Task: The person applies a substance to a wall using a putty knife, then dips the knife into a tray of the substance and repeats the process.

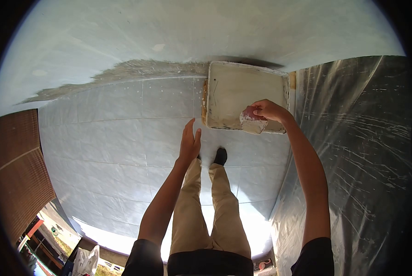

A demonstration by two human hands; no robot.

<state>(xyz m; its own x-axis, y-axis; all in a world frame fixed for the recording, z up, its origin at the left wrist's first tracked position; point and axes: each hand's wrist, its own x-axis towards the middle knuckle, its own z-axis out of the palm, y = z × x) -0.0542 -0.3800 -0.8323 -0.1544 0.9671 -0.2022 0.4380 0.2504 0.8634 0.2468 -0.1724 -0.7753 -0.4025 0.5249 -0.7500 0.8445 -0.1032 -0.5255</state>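
Note:
My right hand (271,112) grips a small reddish-brown scraper (250,112) between thumb and fingers. Wet, pale putty (254,126) coats the lower part of the scraper. It is over the near right part of a rectangular, pale-topped tray (236,92) with a smeared, raised rim. To the left of the tray and closer to me, my left hand (190,141) hangs in the air with its fingers stretched out and nothing in it. What supports the tray is mostly hidden.
A pale wall (169,27) rises ahead, with a rough grey strip (137,71) along its base. Grey tiles (109,133) cover the floor where I stand. Splattered plastic sheeting (353,152) hangs close on the right. On the left is a brown slatted blind (19,170).

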